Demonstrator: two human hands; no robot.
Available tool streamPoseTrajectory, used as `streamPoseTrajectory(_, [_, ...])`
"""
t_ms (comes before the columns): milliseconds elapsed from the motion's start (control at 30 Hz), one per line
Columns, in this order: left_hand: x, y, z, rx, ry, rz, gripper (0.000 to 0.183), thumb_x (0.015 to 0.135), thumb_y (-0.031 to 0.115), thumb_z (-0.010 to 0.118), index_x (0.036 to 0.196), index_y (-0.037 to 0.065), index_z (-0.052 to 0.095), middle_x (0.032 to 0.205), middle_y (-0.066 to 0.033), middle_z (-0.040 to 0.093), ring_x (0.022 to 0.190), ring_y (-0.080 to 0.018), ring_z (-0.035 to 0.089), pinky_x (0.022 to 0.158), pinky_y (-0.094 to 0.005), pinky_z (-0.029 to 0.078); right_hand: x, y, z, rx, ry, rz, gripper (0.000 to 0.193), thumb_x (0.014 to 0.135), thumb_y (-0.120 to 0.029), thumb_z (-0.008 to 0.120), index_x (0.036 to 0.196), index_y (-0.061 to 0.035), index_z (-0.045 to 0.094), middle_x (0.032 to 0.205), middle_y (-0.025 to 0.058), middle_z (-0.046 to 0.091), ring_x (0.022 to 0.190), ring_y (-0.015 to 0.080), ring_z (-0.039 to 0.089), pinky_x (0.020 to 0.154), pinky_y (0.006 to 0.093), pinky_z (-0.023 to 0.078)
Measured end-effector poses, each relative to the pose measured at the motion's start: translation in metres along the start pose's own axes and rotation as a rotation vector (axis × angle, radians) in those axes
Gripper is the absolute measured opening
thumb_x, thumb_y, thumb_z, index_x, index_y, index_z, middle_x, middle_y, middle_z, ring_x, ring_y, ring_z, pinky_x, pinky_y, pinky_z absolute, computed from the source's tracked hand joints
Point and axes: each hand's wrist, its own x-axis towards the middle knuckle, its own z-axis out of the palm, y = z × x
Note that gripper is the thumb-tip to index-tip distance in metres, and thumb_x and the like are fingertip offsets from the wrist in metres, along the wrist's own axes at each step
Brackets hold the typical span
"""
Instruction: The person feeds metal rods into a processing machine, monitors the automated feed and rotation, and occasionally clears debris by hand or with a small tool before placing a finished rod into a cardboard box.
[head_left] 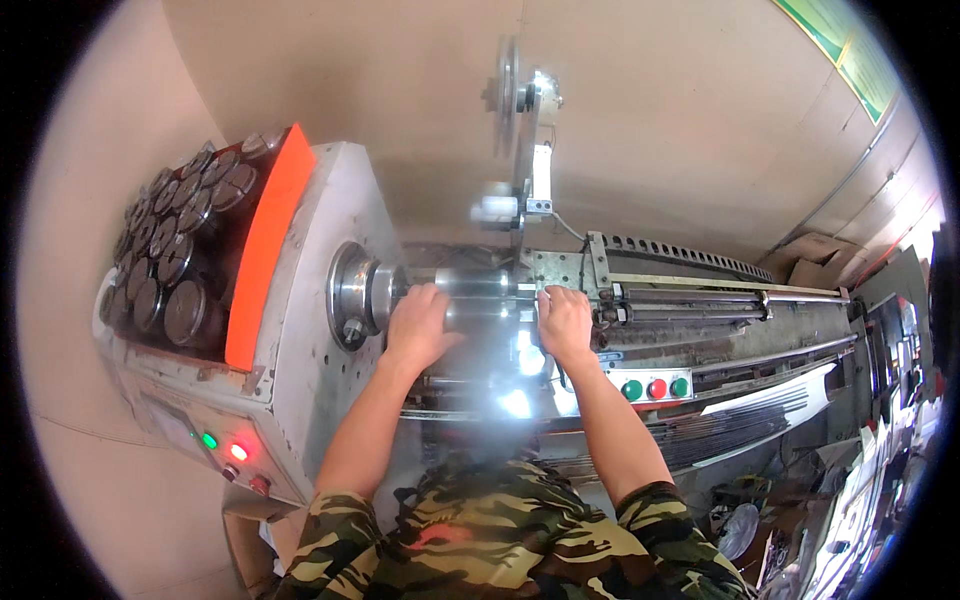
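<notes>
My left hand (420, 325) is beside the round metal chuck (355, 295) of a winding machine. Its fingers curl down at a horizontal shaft, with the thumb apart; whatever lies under them is hidden. My right hand (567, 322) is closed at the metal carriage (556, 270), its fingers bent round something I cannot make out. Between the hands lies a shiny cylinder (475, 283), blurred, in line with the chuck. Above the carriage rises an upright arm (541, 180) with a blurred wheel (507, 95) at its top and a white roller (495, 208) lower down.
To the left, the grey machine housing (345, 200) carries an orange-edged tray (270, 250) of dark round metal pieces (190, 312). Green and red buttons (657, 388) sit right of my right hand. Thin dark rods (740, 425) lie on a white sheet; cardboard (815, 250) stands behind.
</notes>
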Motion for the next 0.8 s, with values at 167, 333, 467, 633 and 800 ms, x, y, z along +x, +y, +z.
streamPoseTrajectory(167, [0.0,0.002,-0.003,-0.003,0.025,0.028,0.06,0.062,0.022,0.09,0.112,0.001,0.066,0.112,-0.0117,0.06,0.109,-0.0328,0.057,0.093,-0.0439,0.049,0.002,-0.007,-0.011,-0.058,-0.065,-0.029,0.022,0.094,-0.021,0.062,0.101,-0.0011,0.07,0.099,0.0195,0.072,0.098,0.0391,0.064,0.092,0.0467,0.048])
streamPoseTrajectory(333, [0.002,-0.001,0.002,0.04,0.006,0.03,0.062,0.06,0.02,0.092,0.114,0.003,0.066,0.112,-0.0103,0.059,0.109,-0.0318,0.057,0.095,-0.0424,0.049,0.004,-0.009,-0.013,-0.079,-0.117,-0.021,0.025,0.096,-0.023,0.059,0.101,-0.0009,0.07,0.098,0.0192,0.072,0.098,0.0389,0.064,0.093,0.0465,0.047])
streamPoseTrajectory(467, [0.005,-0.001,0.004,0.041,-0.006,0.031,0.056,0.063,0.013,0.089,0.113,0.001,0.067,0.113,-0.0116,0.06,0.109,-0.0328,0.057,0.094,-0.0433,0.049,0.007,-0.011,-0.007,-0.056,-0.174,0.031,0.026,0.097,-0.023,0.057,0.103,-0.0016,0.069,0.103,0.0199,0.071,0.102,0.0387,0.063,0.095,0.0475,0.046])
streamPoseTrajectory(633, [0.01,0.001,0.008,0.061,0.034,0.02,0.052,0.065,0.011,0.086,0.111,0.001,0.064,0.112,-0.0133,0.06,0.109,-0.034,0.057,0.092,-0.0447,0.048,0.007,-0.02,-0.005,-0.065,-0.096,0.173,0.027,0.096,-0.023,0.057,0.113,-0.0032,0.066,0.128,0.0226,0.061,0.116,0.0398,0.057,0.101,0.0505,0.042])
streamPoseTrajectory(800, [0.024,-0.02,0.038,0.103,0.038,0.005,0.049,0.072,0.009,0.081,0.114,0.002,0.057,0.106,-0.0167,0.063,0.101,-0.0379,0.06,0.089,-0.0463,0.048,0.007,-0.013,-0.007,-0.071,-0.149,0.21,0.03,0.095,-0.023,0.058,0.117,-0.0029,0.064,0.134,0.025,0.057,0.122,0.0416,0.053,0.106,0.051,0.039])
